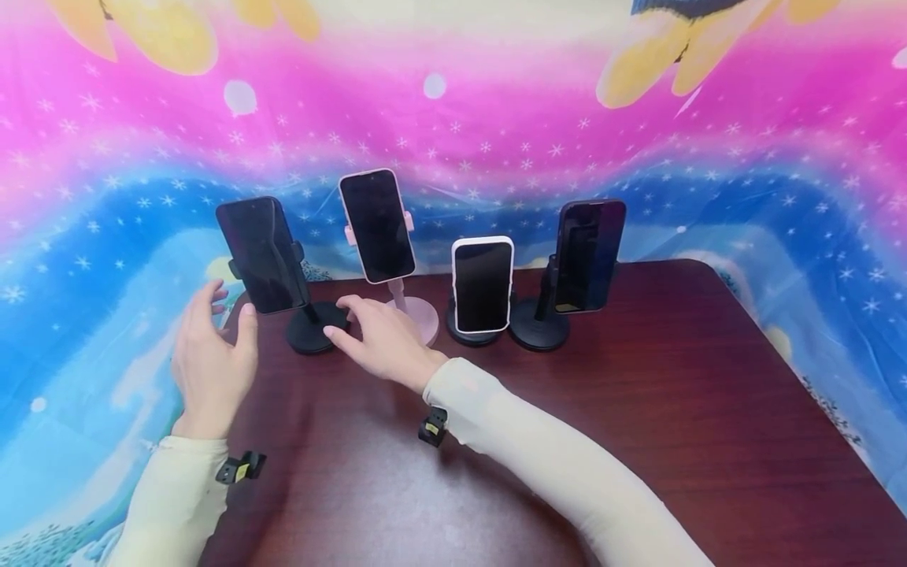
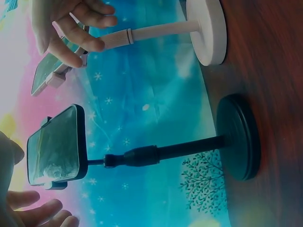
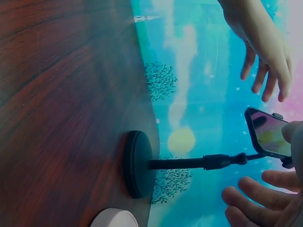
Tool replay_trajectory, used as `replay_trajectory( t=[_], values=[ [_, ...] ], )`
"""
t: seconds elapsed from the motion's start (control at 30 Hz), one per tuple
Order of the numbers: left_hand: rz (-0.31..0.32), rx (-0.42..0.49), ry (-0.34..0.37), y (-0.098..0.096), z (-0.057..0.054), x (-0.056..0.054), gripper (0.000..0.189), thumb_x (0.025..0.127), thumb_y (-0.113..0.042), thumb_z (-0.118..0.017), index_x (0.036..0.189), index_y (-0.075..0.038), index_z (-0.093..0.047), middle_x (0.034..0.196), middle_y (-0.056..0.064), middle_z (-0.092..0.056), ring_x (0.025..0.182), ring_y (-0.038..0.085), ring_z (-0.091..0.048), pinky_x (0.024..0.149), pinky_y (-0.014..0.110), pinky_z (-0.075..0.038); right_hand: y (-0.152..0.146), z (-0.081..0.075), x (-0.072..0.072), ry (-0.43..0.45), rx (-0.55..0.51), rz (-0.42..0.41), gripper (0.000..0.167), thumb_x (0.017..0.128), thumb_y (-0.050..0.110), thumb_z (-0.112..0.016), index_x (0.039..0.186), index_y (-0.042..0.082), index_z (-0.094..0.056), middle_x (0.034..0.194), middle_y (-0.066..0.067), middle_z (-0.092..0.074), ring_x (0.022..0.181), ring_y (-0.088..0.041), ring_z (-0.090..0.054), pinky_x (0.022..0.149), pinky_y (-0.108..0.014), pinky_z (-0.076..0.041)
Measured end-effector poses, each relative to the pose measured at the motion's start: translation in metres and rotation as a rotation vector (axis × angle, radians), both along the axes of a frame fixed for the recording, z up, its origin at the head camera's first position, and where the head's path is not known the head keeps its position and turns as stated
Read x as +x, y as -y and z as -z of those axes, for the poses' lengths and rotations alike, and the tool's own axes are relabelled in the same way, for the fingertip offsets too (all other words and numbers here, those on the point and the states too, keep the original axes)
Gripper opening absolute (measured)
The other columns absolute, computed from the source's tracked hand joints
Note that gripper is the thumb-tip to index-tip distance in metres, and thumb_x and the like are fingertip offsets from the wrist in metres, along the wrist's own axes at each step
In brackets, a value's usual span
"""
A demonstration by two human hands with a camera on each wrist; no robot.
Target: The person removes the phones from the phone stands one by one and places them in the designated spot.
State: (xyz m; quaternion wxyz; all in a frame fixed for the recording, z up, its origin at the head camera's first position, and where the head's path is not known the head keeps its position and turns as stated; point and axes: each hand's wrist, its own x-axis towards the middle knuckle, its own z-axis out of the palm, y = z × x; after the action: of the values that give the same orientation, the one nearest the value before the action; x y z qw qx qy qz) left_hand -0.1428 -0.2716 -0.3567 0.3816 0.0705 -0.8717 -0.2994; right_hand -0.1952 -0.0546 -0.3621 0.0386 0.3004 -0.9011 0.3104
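Note:
A black phone [image 1: 262,256] is clamped in a black round-based stand [image 1: 312,335] at the far left of the row. My left hand [image 1: 212,362] hovers to the left of that phone, fingers loosely bent and holding nothing. On the phone's other side my right hand [image 1: 390,342] is held with thumb and fingers spread, apart from it. Both wrist views show a gap between the black phone [image 2: 59,144] and the fingers. Behind the right hand stands a pink stand [image 1: 421,315] bearing a pink-edged phone [image 1: 378,226], its base partly hidden by the hand.
Further right are a white-framed phone [image 1: 483,285] on a low black stand and another dark phone [image 1: 590,256] on a black stand [image 1: 540,324]. All stand near the back of the dark wooden table [image 1: 673,378]. A patterned cloth [image 1: 489,118] hangs behind it.

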Motion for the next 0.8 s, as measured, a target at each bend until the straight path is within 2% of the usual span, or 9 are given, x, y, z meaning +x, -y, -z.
replay_trajectory(
  t=[0.13,0.23,0.37,0.5,0.63,0.8],
  values=[
    [0.015,0.012,0.036,0.002,-0.003,-0.006,0.049,0.101,-0.031,-0.055,0.148,-0.018,-0.051,0.132,0.017,-0.065,0.108,0.041,-0.064,0.091,0.062,-0.047,0.006,-0.004,-0.005,-0.031,0.056,-0.024,0.05,0.101,0.048,-0.056,0.141,0.017,-0.054,0.118,0.002,-0.072,0.108,-0.009,-0.068,0.091,-0.03,-0.058],
    [0.035,-0.003,0.054,0.003,-0.005,-0.009,0.049,0.102,-0.032,-0.053,0.149,-0.015,-0.051,0.133,0.02,-0.063,0.112,0.043,-0.063,0.097,0.063,-0.046,0.009,-0.008,-0.008,-0.051,0.087,-0.04,0.051,0.102,0.048,-0.055,0.142,0.017,-0.053,0.12,0.002,-0.071,0.108,-0.008,-0.067,0.091,-0.03,-0.058],
    [0.045,-0.008,0.076,0.004,-0.007,-0.013,0.05,0.104,-0.031,-0.051,0.149,-0.011,-0.051,0.134,0.023,-0.061,0.113,0.044,-0.061,0.098,0.063,-0.046,0.014,-0.012,-0.011,-0.05,0.094,-0.045,0.051,0.102,0.049,-0.054,0.142,0.018,-0.053,0.12,0.003,-0.071,0.107,-0.008,-0.067,0.09,-0.029,-0.057],
    [0.059,0.039,0.103,0.004,-0.01,-0.018,0.049,0.105,-0.033,-0.046,0.151,-0.017,-0.048,0.134,0.022,-0.061,0.114,0.041,-0.061,0.095,0.06,-0.049,0.019,-0.017,-0.015,-0.01,0.079,-0.036,0.051,0.102,0.049,-0.054,0.143,0.019,-0.053,0.12,0.004,-0.071,0.106,-0.008,-0.067,0.09,-0.028,-0.057],
    [0.073,0.081,0.129,0.005,-0.014,-0.024,0.049,0.106,-0.036,-0.042,0.153,-0.022,-0.045,0.138,0.018,-0.06,0.121,0.038,-0.059,0.095,0.059,-0.05,0.024,-0.02,-0.02,0.056,0.056,-0.014,0.052,0.102,0.05,-0.054,0.145,0.021,-0.051,0.121,0.005,-0.07,0.105,-0.008,-0.067,0.09,-0.027,-0.057],
    [0.077,0.12,0.18,0.008,-0.014,-0.029,0.05,0.107,-0.036,-0.039,0.155,-0.02,-0.042,0.142,0.018,-0.058,0.127,0.038,-0.058,0.1,0.061,-0.049,0.03,-0.022,-0.028,0.145,0.002,0.002,0.051,0.103,0.049,-0.051,0.147,0.023,-0.05,0.117,0.006,-0.068,0.103,-0.008,-0.065,0.09,-0.027,-0.056]
  ],
)
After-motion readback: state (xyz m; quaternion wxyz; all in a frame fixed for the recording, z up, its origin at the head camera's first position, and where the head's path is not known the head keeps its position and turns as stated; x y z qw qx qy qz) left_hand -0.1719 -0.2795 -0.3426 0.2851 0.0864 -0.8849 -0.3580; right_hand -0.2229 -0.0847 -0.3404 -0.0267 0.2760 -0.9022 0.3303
